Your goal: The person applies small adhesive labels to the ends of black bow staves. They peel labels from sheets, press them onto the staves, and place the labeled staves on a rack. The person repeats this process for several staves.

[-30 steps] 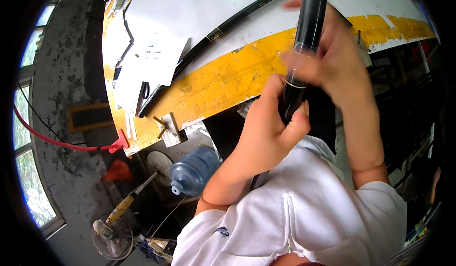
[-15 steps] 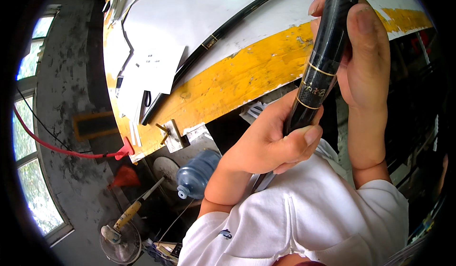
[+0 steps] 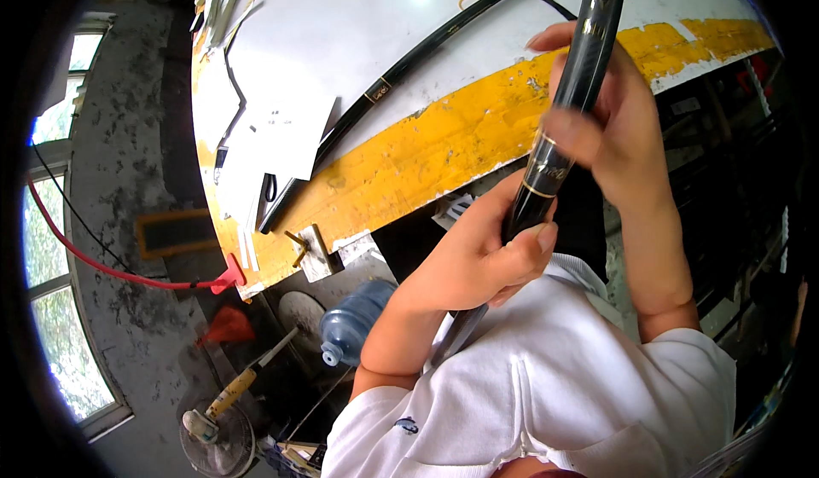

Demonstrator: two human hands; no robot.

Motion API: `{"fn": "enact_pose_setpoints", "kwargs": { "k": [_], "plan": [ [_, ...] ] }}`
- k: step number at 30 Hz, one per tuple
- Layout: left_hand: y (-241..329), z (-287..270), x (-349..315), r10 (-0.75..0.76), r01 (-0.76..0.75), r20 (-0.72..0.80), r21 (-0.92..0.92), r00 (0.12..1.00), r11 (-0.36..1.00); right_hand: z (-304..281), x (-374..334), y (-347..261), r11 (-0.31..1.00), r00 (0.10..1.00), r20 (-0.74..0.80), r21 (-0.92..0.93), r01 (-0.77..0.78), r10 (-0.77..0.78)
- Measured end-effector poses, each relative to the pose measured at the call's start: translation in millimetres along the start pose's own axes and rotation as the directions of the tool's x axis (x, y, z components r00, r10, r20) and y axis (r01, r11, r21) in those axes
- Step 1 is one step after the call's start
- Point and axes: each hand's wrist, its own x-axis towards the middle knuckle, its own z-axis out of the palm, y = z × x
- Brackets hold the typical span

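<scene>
A thick black fishing rod (image 3: pixel 589 60) with gold rings and gold markings slants up from my lap to the top edge of the view. My left hand (image 3: pixel 478 260) is closed round its lower part, just below the ringed band, thumb on top. My right hand (image 3: pixel 627 128) is farther up, its fingers curled behind the rod and its thumb, smeared by motion, laid across the front near the upper gold ring. One fingertip sticks out past the rod's left side. The rod's lower end runs under my left forearm.
On the white and yellow table (image 3: pixel 478 111) lies a second black rod (image 3: pixel 409 60), partly under white paper (image 3: pixel 286 141). A small clamp (image 3: pixel 311 252) sits at the table edge. Below are a blue water bottle (image 3: pixel 354 320) and a fan (image 3: pixel 217 444). A red hose (image 3: pixel 128 269) hangs at left.
My right thumb has slid down the rod toward the ringed band. Both hands and the rod have shifted slightly left in view, and the left hand keeps its hold.
</scene>
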Motion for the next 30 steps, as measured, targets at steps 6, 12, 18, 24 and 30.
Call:
{"fn": "enact_pose_setpoints", "kwargs": {
  "k": [6,12,18,24,30],
  "plan": [
    [-28,-32,-21,-0.195,0.188,0.001,0.269,0.981,0.945,-40,17,12,0.999,0.966,-0.255,0.013,-0.035,0.037],
    [-100,-101,-95,-0.255,0.467,-0.393,0.691,0.883,0.552,-73,32,35,0.993,0.885,-0.450,0.043,-0.113,0.121],
    [-150,-136,-141,-0.019,0.430,-0.430,0.903,0.903,0.014,-98,9,45,0.989,0.915,-0.379,0.016,-0.145,0.141],
    [-185,-156,-127,0.156,0.353,-0.373,0.925,0.915,0.143,-44,-35,65,0.988,0.990,-0.029,0.068,-0.137,0.140],
    [-216,-184,-109,0.372,0.169,-0.206,0.977,0.905,0.130,-26,-56,62,0.957,0.953,0.168,0.102,-0.272,0.253]
  ]
}}
